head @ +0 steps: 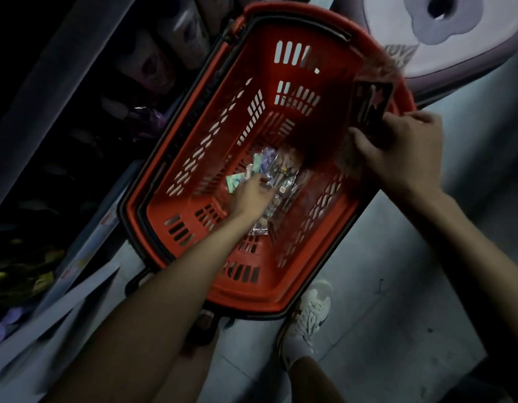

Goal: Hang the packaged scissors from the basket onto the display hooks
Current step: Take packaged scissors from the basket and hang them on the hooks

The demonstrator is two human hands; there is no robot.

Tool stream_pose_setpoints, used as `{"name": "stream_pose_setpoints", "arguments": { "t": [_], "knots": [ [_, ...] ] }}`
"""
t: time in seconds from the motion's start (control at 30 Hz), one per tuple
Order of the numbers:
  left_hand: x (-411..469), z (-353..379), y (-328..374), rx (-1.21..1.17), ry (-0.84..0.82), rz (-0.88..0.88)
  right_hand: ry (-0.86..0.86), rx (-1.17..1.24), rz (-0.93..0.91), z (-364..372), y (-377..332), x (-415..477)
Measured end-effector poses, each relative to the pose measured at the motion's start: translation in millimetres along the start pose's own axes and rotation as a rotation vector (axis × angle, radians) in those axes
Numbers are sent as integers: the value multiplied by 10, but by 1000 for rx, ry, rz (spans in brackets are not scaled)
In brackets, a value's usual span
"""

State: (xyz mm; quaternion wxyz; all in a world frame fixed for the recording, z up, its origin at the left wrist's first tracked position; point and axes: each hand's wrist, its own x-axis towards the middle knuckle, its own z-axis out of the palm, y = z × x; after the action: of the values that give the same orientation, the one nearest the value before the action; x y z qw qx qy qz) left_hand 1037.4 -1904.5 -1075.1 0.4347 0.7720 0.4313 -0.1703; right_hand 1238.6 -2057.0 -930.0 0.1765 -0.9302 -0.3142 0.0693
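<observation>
Floor (397, 286): red basket (281, 303) w/ pkgs (278, 175); left hand (250, 196) inside.

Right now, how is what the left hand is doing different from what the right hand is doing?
The left hand reaches deep into the red basket, its fingers down among the loose packets on the floor of it; the right hand stays up at the basket's rim. The left hand is not clearly gripping anything yet, while the right hand holds a dark packaged card upright, blurred. Both arms are bare, and both hands are at the same basket.
</observation>
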Motion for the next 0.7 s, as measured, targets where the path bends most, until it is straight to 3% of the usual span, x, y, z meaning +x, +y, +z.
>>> {"name": "stream_pose_setpoints", "arguments": {
  "t": [0.13, 0.33, 0.7],
  "knots": [
    [372, 324, -22, 299, 44, -35, 107, -29, 14, 223, 140, -34],
    [700, 637, -12, 462, 168, -103, 180, -93, 0, 365, 194, -62],
    [567, 579, 48, 212, 170, -245, 213, -140, -39, 379, 212, -57]
  ]
}}
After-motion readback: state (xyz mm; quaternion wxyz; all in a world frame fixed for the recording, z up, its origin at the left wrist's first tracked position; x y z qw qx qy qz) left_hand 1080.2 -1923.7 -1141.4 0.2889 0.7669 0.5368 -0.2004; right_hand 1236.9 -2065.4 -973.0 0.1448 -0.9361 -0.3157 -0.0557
